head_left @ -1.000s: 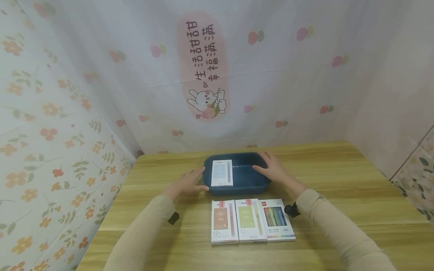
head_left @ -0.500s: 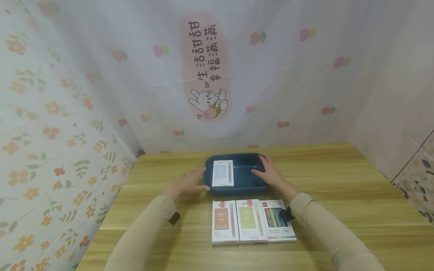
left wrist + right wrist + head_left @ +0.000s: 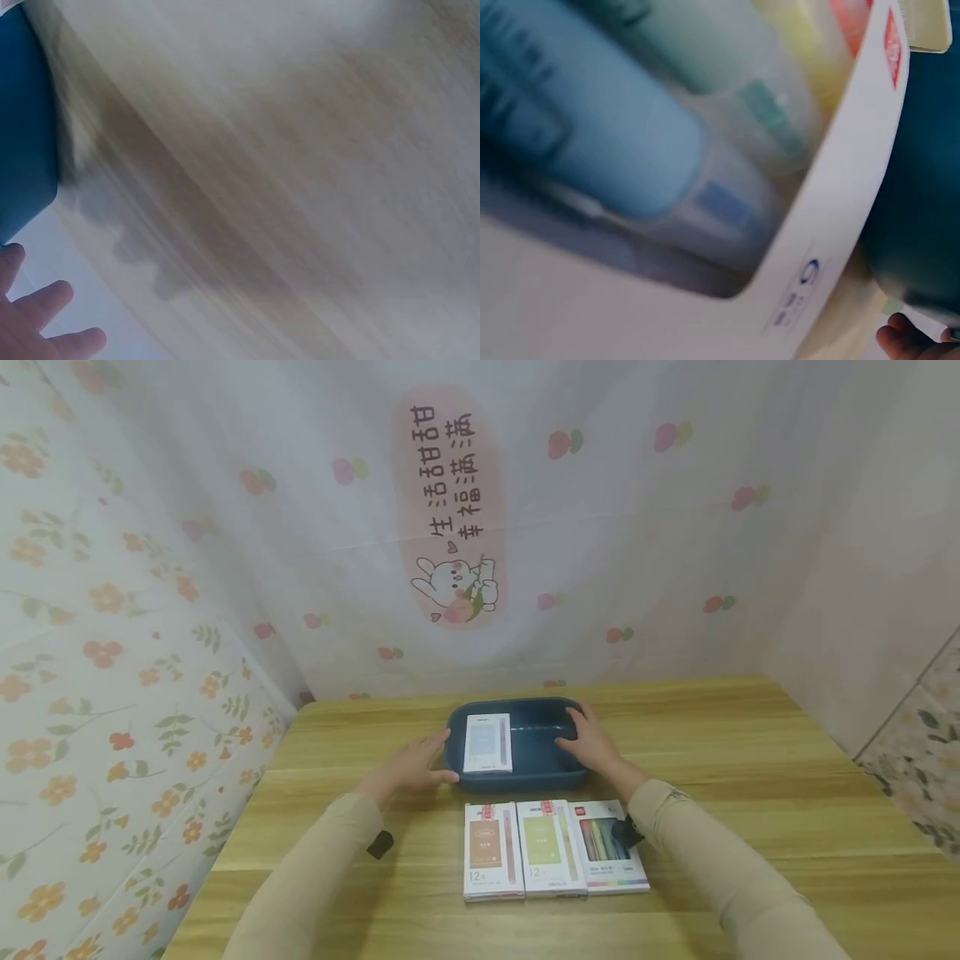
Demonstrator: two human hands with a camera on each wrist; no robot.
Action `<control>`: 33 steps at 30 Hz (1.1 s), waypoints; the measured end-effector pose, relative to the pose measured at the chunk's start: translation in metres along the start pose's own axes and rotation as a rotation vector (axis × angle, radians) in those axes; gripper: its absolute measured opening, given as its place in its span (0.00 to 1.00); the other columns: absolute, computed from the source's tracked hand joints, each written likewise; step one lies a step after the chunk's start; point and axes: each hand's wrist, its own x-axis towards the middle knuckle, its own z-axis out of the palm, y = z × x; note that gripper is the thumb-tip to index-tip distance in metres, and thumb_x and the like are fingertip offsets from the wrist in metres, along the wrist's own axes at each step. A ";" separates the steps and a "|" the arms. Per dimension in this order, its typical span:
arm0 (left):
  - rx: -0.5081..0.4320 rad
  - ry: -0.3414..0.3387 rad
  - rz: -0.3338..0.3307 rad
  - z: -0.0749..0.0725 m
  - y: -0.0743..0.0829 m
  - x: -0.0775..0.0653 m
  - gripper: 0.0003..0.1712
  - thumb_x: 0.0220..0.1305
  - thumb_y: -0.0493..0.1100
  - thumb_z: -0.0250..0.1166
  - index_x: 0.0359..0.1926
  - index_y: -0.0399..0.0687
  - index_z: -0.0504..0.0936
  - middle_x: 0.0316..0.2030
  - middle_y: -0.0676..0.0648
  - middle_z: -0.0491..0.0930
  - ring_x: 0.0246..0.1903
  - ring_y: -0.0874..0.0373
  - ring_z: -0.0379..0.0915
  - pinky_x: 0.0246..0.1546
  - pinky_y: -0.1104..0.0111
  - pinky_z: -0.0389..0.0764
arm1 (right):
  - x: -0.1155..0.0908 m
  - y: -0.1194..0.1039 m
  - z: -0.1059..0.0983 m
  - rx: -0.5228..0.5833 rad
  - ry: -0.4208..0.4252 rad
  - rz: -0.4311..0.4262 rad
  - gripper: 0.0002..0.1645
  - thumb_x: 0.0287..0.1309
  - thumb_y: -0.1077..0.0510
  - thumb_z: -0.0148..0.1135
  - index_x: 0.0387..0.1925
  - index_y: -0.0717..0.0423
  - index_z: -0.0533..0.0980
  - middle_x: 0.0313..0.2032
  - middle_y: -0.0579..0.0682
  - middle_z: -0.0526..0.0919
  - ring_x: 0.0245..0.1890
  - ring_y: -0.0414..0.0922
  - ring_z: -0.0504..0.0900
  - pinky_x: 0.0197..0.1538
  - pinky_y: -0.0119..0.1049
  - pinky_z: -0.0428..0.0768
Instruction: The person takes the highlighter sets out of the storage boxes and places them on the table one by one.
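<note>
A dark blue plastic bin point(image 3: 540, 781) sits toward the back of the table, with a white pen box point(image 3: 487, 743) with a pale blue panel leaning in its left part. My left hand point(image 3: 408, 768) is at the bin's left end, fingers and thumb spread. Fingers point(image 3: 45, 304) of that hand show beside the blue wall in the left wrist view. On the right end rests my right hand point(image 3: 596, 747), its fingers and thumb reaching over the rim. In the right wrist view its fingertips point(image 3: 904, 337) show by the bin's lower corner.
Before the bin, three boxes lie in a row: one with a brown panel point(image 3: 486, 843), one with a yellow-green panel point(image 3: 543, 839), and a box of coloured pens point(image 3: 600, 847) below my right wrist. Behind the wooden table point(image 3: 360, 893) hangs a printed curtain point(image 3: 637, 527).
My right hand and forearm have shifted slightly left, along with the bin's right end. My left hand stays at the left end.
</note>
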 end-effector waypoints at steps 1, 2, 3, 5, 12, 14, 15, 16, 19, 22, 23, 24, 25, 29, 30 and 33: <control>0.006 -0.001 0.006 0.000 0.000 0.000 0.53 0.55 0.64 0.59 0.71 0.45 0.44 0.70 0.42 0.46 0.68 0.43 0.43 0.66 0.51 0.47 | 0.000 0.000 0.000 0.006 0.002 0.003 0.43 0.56 0.55 0.59 0.65 0.70 0.52 0.67 0.70 0.44 0.65 0.66 0.50 0.62 0.59 0.58; 0.014 -0.003 0.007 0.000 0.000 0.001 0.53 0.55 0.64 0.59 0.71 0.45 0.44 0.70 0.42 0.46 0.68 0.44 0.43 0.67 0.52 0.48 | 0.000 0.000 0.001 0.012 0.003 0.011 0.44 0.56 0.55 0.59 0.66 0.70 0.51 0.67 0.70 0.44 0.65 0.66 0.50 0.63 0.59 0.57; 0.021 -0.008 0.008 -0.001 0.000 0.001 0.53 0.55 0.65 0.59 0.71 0.44 0.44 0.70 0.42 0.46 0.68 0.44 0.43 0.67 0.53 0.49 | 0.000 0.001 0.001 0.016 0.004 0.021 0.44 0.56 0.55 0.58 0.66 0.71 0.49 0.67 0.70 0.44 0.65 0.66 0.49 0.63 0.58 0.56; 0.023 -0.017 0.007 -0.003 0.001 0.001 0.53 0.56 0.64 0.59 0.71 0.43 0.45 0.70 0.41 0.47 0.68 0.44 0.44 0.67 0.53 0.49 | 0.000 0.000 0.002 0.030 0.010 0.043 0.45 0.57 0.56 0.57 0.66 0.71 0.46 0.67 0.70 0.44 0.66 0.65 0.49 0.64 0.58 0.54; 0.059 -0.044 -0.007 -0.010 0.006 0.002 0.53 0.56 0.63 0.60 0.70 0.41 0.46 0.69 0.40 0.49 0.68 0.43 0.45 0.66 0.52 0.51 | 0.000 -0.004 -0.001 -0.022 0.033 0.137 0.45 0.58 0.54 0.54 0.65 0.74 0.46 0.64 0.73 0.53 0.64 0.66 0.54 0.64 0.57 0.56; 0.069 -0.041 -0.003 -0.011 0.007 0.003 0.52 0.55 0.63 0.60 0.70 0.40 0.47 0.69 0.40 0.50 0.68 0.44 0.46 0.66 0.53 0.52 | 0.000 -0.003 -0.001 -0.056 0.035 0.163 0.44 0.59 0.52 0.53 0.66 0.73 0.47 0.63 0.73 0.55 0.62 0.66 0.57 0.62 0.57 0.59; 0.072 -0.039 -0.002 -0.011 0.008 0.004 0.52 0.55 0.63 0.60 0.70 0.40 0.48 0.69 0.40 0.50 0.68 0.44 0.46 0.66 0.54 0.52 | 0.000 -0.002 -0.002 -0.065 0.035 0.175 0.43 0.59 0.52 0.52 0.66 0.72 0.47 0.63 0.73 0.57 0.62 0.66 0.59 0.61 0.57 0.61; 0.070 -0.037 -0.004 -0.011 0.009 0.005 0.52 0.55 0.64 0.60 0.70 0.40 0.48 0.69 0.40 0.50 0.68 0.44 0.46 0.66 0.54 0.52 | 0.001 -0.001 -0.002 -0.062 0.033 0.186 0.43 0.60 0.51 0.52 0.66 0.71 0.47 0.63 0.72 0.58 0.61 0.66 0.60 0.60 0.57 0.62; 0.043 -0.020 -0.014 -0.011 0.012 0.008 0.52 0.55 0.64 0.59 0.70 0.39 0.48 0.69 0.39 0.49 0.68 0.45 0.45 0.66 0.55 0.51 | 0.000 0.001 -0.004 -0.031 0.025 0.198 0.42 0.60 0.51 0.51 0.67 0.68 0.47 0.62 0.71 0.59 0.60 0.66 0.62 0.58 0.58 0.65; 0.000 0.014 -0.042 -0.012 0.017 0.011 0.50 0.58 0.64 0.57 0.70 0.38 0.49 0.69 0.38 0.49 0.68 0.44 0.44 0.66 0.54 0.50 | -0.001 0.002 -0.007 -0.006 0.012 0.197 0.41 0.61 0.51 0.51 0.68 0.66 0.47 0.63 0.70 0.59 0.60 0.66 0.62 0.58 0.58 0.65; -0.022 0.034 -0.051 -0.012 0.019 0.013 0.49 0.59 0.63 0.56 0.69 0.38 0.50 0.69 0.37 0.50 0.68 0.43 0.45 0.66 0.53 0.51 | -0.002 0.001 -0.008 -0.003 0.010 0.195 0.42 0.60 0.52 0.51 0.68 0.66 0.47 0.63 0.71 0.59 0.59 0.66 0.62 0.57 0.58 0.65; -0.050 0.061 -0.060 -0.012 0.021 0.014 0.47 0.60 0.62 0.56 0.69 0.37 0.51 0.68 0.37 0.52 0.67 0.43 0.46 0.66 0.52 0.52 | -0.003 0.001 -0.008 -0.001 0.003 0.194 0.42 0.60 0.52 0.51 0.68 0.66 0.46 0.63 0.71 0.58 0.60 0.66 0.62 0.57 0.59 0.65; -0.069 0.085 -0.068 -0.013 0.023 0.015 0.45 0.61 0.61 0.55 0.68 0.37 0.52 0.67 0.36 0.53 0.67 0.43 0.48 0.65 0.52 0.53 | -0.003 0.001 -0.009 -0.006 -0.005 0.197 0.42 0.61 0.52 0.51 0.68 0.66 0.46 0.63 0.71 0.58 0.59 0.66 0.62 0.57 0.59 0.65; -0.141 0.199 -0.092 -0.015 0.034 0.019 0.38 0.63 0.53 0.57 0.66 0.36 0.58 0.65 0.37 0.59 0.65 0.43 0.53 0.64 0.52 0.57 | -0.005 -0.001 -0.010 -0.015 -0.019 0.204 0.43 0.61 0.51 0.49 0.69 0.65 0.44 0.64 0.71 0.57 0.59 0.66 0.62 0.56 0.59 0.66; -0.146 0.219 -0.105 -0.016 0.037 0.020 0.37 0.62 0.53 0.57 0.65 0.37 0.59 0.64 0.38 0.61 0.64 0.44 0.54 0.64 0.53 0.57 | -0.005 -0.001 -0.010 -0.018 -0.018 0.208 0.42 0.61 0.51 0.49 0.69 0.64 0.44 0.64 0.70 0.57 0.59 0.66 0.63 0.56 0.59 0.66; -0.162 0.245 -0.146 -0.017 0.046 0.024 0.37 0.61 0.52 0.59 0.66 0.39 0.60 0.65 0.39 0.61 0.65 0.44 0.54 0.64 0.53 0.57 | -0.005 -0.003 -0.008 -0.024 -0.012 0.214 0.42 0.61 0.51 0.49 0.69 0.63 0.44 0.63 0.70 0.58 0.60 0.66 0.63 0.57 0.58 0.66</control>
